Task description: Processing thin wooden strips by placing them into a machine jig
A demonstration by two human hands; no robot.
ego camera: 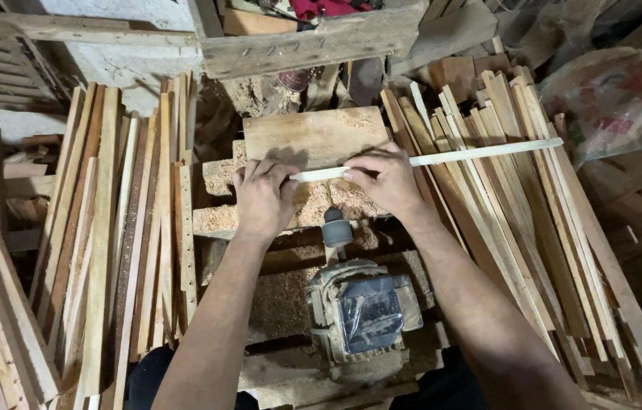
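A long thin pale wooden strip [480,154] lies across a sawdust-covered wooden work block [313,137], sticking out far to the right. My left hand [262,196] presses down on the strip's left end with fingers curled over it. My right hand [383,178] pinches the strip just right of the middle of the block. Below my hands sits a dusty electric motor [362,311] with a shaft and small grinding head [335,228] pointing up toward the strip.
A stack of wooden slats [116,243] lies at the left, another pile of thin strips [533,228] at the right. A rough timber beam [306,45] crosses the top. A plastic sack [624,99] sits at the far right. Sawdust covers the bench.
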